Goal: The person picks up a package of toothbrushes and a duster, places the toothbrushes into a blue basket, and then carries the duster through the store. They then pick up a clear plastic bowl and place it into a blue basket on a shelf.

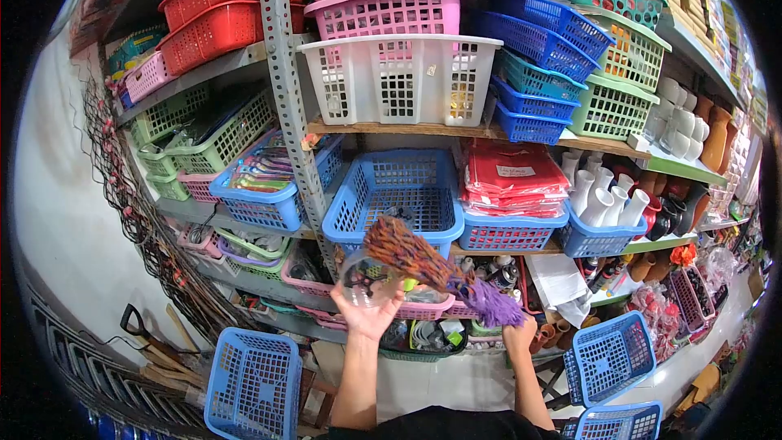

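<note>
My left hand (371, 314) is closed round a clear round plastic container (364, 279) with something dark showing in or behind it. To the right, my right hand (520, 332) is closed on the purple frayed end of a bundle (407, 254) of orange-brown and purple strands. The bundle slants up to the left, and its orange-brown end lies in front of a blue basket (401, 187) on the shelf, close above the container. That basket looks empty where its inside shows.
Shelves hold a white basket (399, 81), red packets (511, 171) in a blue basket and white vases (599, 205). A metal post (295, 106) stands left of centre. Blue baskets (252, 383) (611, 358) stand low on both sides.
</note>
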The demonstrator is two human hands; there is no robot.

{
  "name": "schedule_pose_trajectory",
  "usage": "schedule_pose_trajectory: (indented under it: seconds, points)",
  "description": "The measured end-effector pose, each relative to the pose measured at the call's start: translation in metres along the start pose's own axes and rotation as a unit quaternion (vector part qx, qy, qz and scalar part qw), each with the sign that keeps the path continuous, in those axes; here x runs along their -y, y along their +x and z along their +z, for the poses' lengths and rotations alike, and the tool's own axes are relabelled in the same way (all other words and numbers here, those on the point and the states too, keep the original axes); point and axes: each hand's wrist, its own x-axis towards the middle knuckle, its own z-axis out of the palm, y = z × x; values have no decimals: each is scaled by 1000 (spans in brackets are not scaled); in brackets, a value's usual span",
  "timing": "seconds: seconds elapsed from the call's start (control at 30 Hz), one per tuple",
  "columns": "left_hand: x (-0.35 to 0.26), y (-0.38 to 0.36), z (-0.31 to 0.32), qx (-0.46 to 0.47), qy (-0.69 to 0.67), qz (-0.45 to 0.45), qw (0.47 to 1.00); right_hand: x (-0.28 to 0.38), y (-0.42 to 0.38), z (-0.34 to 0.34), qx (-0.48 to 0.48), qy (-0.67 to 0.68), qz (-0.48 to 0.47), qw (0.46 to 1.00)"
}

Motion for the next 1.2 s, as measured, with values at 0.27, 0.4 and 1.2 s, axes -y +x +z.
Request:
schedule_pose_trajectory:
  seconds: [0.27,0.4,1.2]
  points:
    - [2,-1,0,98,-22,20,995,-11,-6,6,19,4,5,1000]
    - [-4,-1,-3,138,-88,30,986,-17,-16,14,-1,63,11,998]
    - [26,1,-8,85,-84,6,993,-18,-19,33,59,73,66,993]
